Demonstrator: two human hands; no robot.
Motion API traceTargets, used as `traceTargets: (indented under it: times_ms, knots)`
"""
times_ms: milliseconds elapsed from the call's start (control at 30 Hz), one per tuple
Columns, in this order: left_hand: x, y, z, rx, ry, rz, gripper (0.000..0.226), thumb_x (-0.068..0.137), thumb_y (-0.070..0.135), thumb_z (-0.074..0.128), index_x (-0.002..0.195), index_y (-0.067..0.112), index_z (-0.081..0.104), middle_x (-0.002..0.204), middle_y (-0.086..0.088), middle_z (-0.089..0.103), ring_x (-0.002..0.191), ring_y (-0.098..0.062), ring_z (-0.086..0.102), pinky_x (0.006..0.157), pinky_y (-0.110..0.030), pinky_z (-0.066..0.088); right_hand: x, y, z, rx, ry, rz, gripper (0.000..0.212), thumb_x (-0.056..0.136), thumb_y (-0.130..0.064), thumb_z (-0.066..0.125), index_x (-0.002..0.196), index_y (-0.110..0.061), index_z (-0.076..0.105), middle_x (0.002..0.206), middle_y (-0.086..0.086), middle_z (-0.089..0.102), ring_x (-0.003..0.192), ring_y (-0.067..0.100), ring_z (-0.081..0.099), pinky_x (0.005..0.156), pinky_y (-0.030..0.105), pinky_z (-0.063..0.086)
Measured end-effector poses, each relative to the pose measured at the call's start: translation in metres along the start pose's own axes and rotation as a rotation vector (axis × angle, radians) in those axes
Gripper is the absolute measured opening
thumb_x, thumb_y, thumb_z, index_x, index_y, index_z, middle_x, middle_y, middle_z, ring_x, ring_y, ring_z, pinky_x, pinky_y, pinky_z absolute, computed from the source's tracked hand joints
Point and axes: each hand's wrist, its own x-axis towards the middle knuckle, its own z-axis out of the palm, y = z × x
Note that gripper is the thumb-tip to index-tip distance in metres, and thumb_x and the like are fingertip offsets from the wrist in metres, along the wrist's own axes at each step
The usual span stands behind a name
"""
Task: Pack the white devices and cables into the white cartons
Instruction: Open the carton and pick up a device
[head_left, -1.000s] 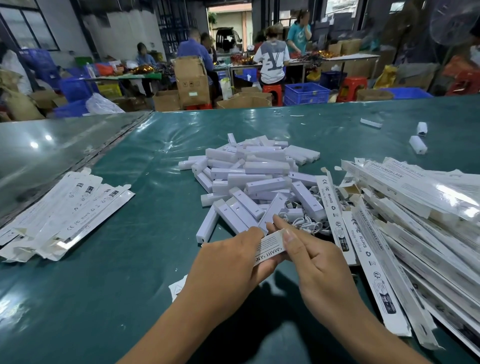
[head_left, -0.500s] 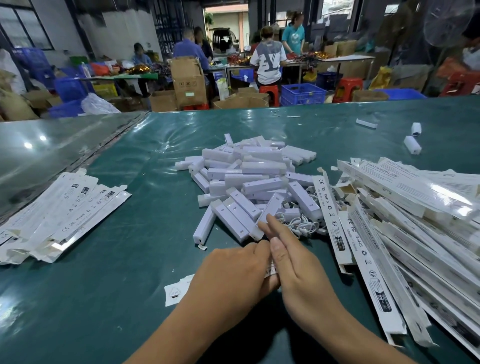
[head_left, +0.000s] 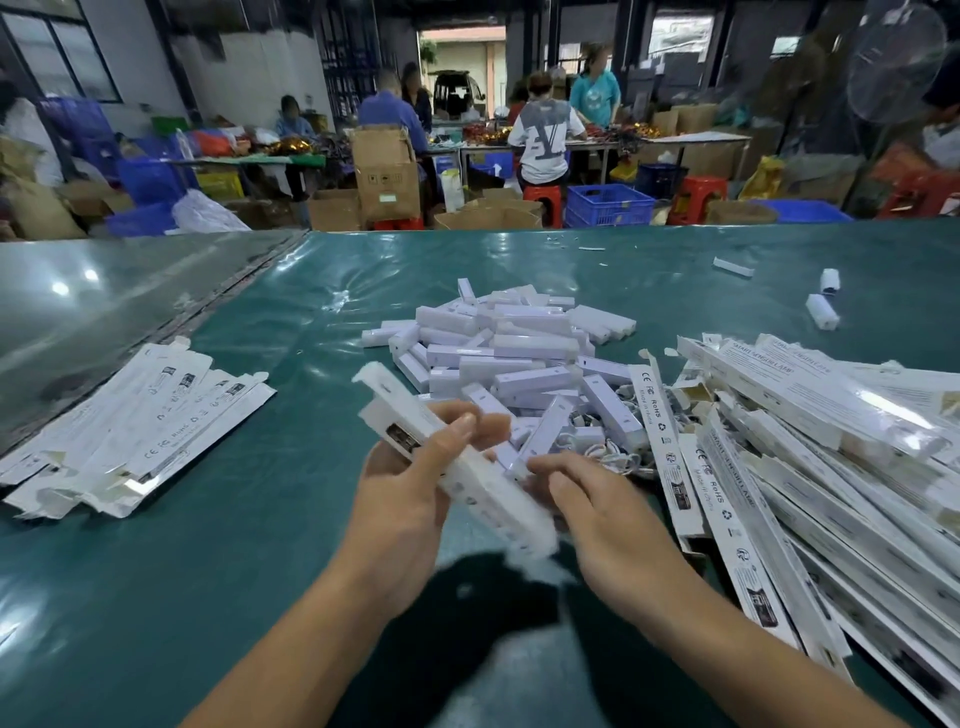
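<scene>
My left hand (head_left: 410, 499) grips a long white carton (head_left: 467, 478), blurred by motion and slanting from upper left to lower right above the green table. My right hand (head_left: 597, 509) hovers by the carton's lower end with fingers loosely spread, holding nothing I can make out. Beyond the hands lies a heap of white devices (head_left: 519, 353), with white coiled cables (head_left: 608, 457) at its near right edge. A big pile of white cartons (head_left: 831, 441) covers the right side.
A smaller stack of white cartons (head_left: 130, 431) lies at the left on the green table (head_left: 208, 571). A few loose white pieces (head_left: 822, 310) sit far right. People work at tables among boxes and crates in the background.
The carton has swung up from low between both hands into my left hand's grip, now slanted and blurred. My right hand has come off it and moved slightly right.
</scene>
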Motion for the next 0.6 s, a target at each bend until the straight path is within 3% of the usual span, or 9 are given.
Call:
traceTargets:
  times_ms: [100, 167, 233, 333, 433, 533, 600]
  knots:
    - [0.005, 0.003, -0.011, 0.166, 0.062, 0.165, 0.022, 0.078, 0.032, 0.079, 0.088, 0.014, 0.069, 0.076, -0.014, 0.071, 0.078, -0.029, 0.070, 0.081, -0.037, 0.056, 0.032, -0.011, -0.018, -0.687, 0.022, -0.332, 0.040, 0.100, -0.006, 0.048, 0.133, -0.028, 0.056, 0.139, -0.006, 0.055, 0.128, 0.010, 0.048, 0.103, 0.029, 0.044]
    - [0.003, -0.001, -0.010, 0.306, 0.050, 0.236, 0.020, 0.083, 0.029, 0.077, 0.082, 0.013, 0.065, 0.068, -0.008, 0.063, 0.066, -0.022, 0.063, 0.067, -0.029, 0.054, 0.054, -0.015, -0.020, -1.025, -0.150, -0.434, 0.050, 0.097, -0.010, 0.054, 0.142, -0.030, 0.046, 0.153, -0.003, 0.038, 0.140, 0.018, 0.033, 0.106, 0.035, 0.039]
    - [0.001, -0.007, -0.005, 0.424, 0.041, 0.241, 0.020, 0.085, 0.028, 0.075, 0.077, 0.014, 0.063, 0.064, -0.010, 0.058, 0.061, -0.017, 0.056, 0.059, -0.026, 0.048, 0.064, -0.013, -0.010, -1.223, -0.283, -0.481, 0.051, 0.096, -0.019, 0.060, 0.144, -0.029, 0.044, 0.159, 0.002, 0.031, 0.143, 0.025, 0.032, 0.107, 0.041, 0.038]
    - [0.000, -0.016, -0.002, 0.513, 0.063, 0.230, 0.023, 0.086, 0.033, 0.076, 0.079, 0.018, 0.060, 0.064, -0.004, 0.057, 0.059, -0.009, 0.053, 0.057, -0.019, 0.045, 0.064, 0.001, 0.001, -1.367, -0.276, -0.563, 0.041, 0.099, -0.016, 0.053, 0.139, -0.022, 0.046, 0.154, 0.006, 0.036, 0.135, 0.027, 0.039, 0.098, 0.041, 0.043]
    - [-0.001, -0.017, 0.003, 0.491, 0.038, 0.179, 0.022, 0.088, 0.041, 0.072, 0.102, 0.028, 0.061, 0.077, 0.018, 0.064, 0.069, 0.002, 0.059, 0.063, -0.010, 0.046, 0.061, 0.010, -0.005, -1.236, -0.136, -0.650, 0.033, 0.103, -0.021, 0.049, 0.136, -0.020, 0.048, 0.144, 0.001, 0.046, 0.131, 0.023, 0.045, 0.090, 0.035, 0.048]
    - [-0.002, -0.013, 0.002, 0.600, 0.047, 0.208, 0.024, 0.083, 0.058, 0.066, 0.100, 0.042, 0.062, 0.078, 0.006, 0.067, 0.068, -0.008, 0.060, 0.060, -0.027, 0.051, 0.051, 0.005, -0.024, -0.713, 0.146, -0.689, 0.022, 0.103, -0.029, 0.049, 0.123, -0.025, 0.057, 0.113, -0.006, 0.066, 0.100, 0.016, 0.066, 0.073, 0.025, 0.047]
    - [-0.002, -0.010, 0.000, 0.696, 0.072, 0.277, 0.027, 0.081, 0.059, 0.067, 0.095, 0.037, 0.061, 0.074, 0.000, 0.066, 0.062, -0.021, 0.060, 0.057, -0.041, 0.054, 0.044, 0.000, -0.038, -0.259, 0.259, -0.570, 0.012, 0.101, -0.033, 0.048, 0.110, -0.034, 0.056, 0.094, -0.008, 0.069, 0.084, 0.010, 0.067, 0.065, 0.015, 0.051]
